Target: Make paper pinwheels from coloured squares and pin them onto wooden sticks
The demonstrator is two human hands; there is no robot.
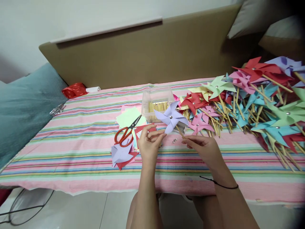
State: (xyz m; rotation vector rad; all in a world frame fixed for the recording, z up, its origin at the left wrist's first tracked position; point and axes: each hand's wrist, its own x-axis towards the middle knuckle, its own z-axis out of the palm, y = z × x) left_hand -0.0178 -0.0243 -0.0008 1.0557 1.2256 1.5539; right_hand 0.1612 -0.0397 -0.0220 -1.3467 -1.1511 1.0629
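Observation:
A lavender paper pinwheel point(171, 117) with a silver pin at its centre is held up over the striped cloth. My right hand point(202, 145) pinches its wooden stick near the lower end. At the pinwheel's lower left blade, my left hand point(150, 140) has its fingers curled, thumb and fingertips closed at the blade's edge. Just below the pinwheel lie several small silver pins point(174, 141). Orange-handled scissors point(124, 136) rest on coloured paper sheets point(130, 117) left of my left hand, and cut lavender paper point(121, 155) lies below them.
Behind the pinwheel stands a clear plastic box point(157, 95) of wooden sticks point(157, 107). Finished pinwheels point(238, 105) in many colours pile up on the right. A red plastic bag point(75, 90) sits at the far left, near a blue cushion point(30, 101).

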